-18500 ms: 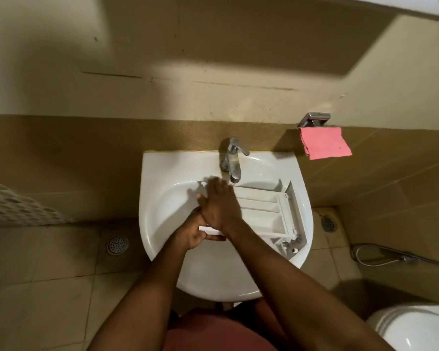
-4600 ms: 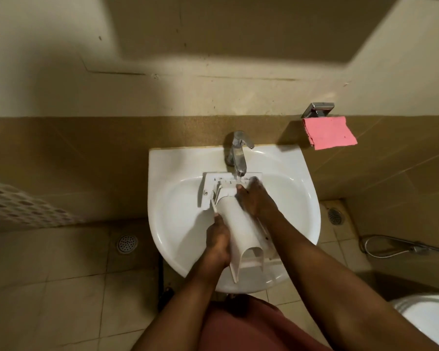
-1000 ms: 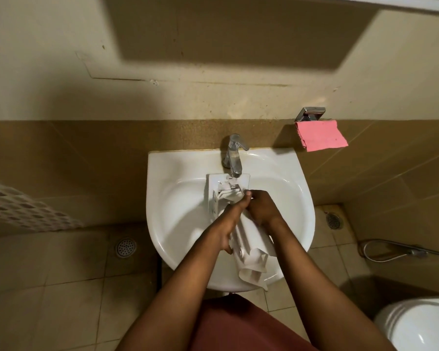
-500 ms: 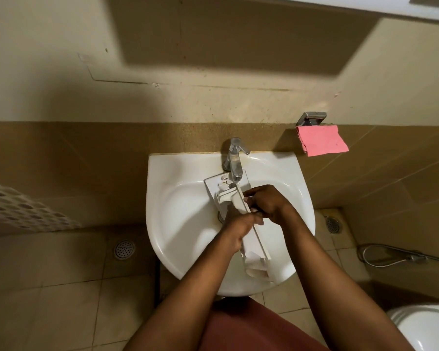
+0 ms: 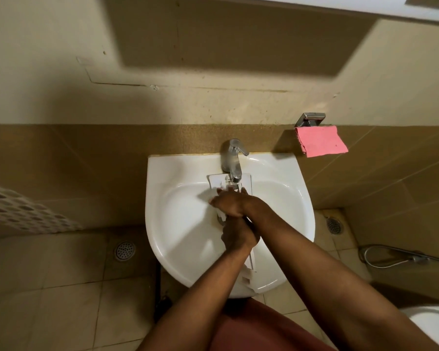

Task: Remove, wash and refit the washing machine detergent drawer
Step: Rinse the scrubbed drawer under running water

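The white detergent drawer [image 5: 248, 273] lies lengthwise in the white sink [image 5: 180, 224], on its side. Its flat front panel [image 5: 246, 180] stands right under the chrome tap [image 5: 232, 158]. My left hand [image 5: 238, 238] grips the drawer's middle from the near side. My right hand [image 5: 232, 202] lies across the drawer just below the front panel, fingers curled over its left edge. Both hands hide most of the drawer's body. I cannot tell whether water runs from the tap.
A pink cloth [image 5: 321, 141] hangs from a chrome holder [image 5: 311, 119] on the wall right of the sink. A floor drain [image 5: 124, 250] sits left of the sink and another drain [image 5: 334, 225] right. A hose [image 5: 401, 258] and toilet rim [image 5: 431, 325] are at right.
The drawer's front panel has shifted up under the tap. My right hand has slid left across the drawer's top, and my left hand has dropped lower along its body.
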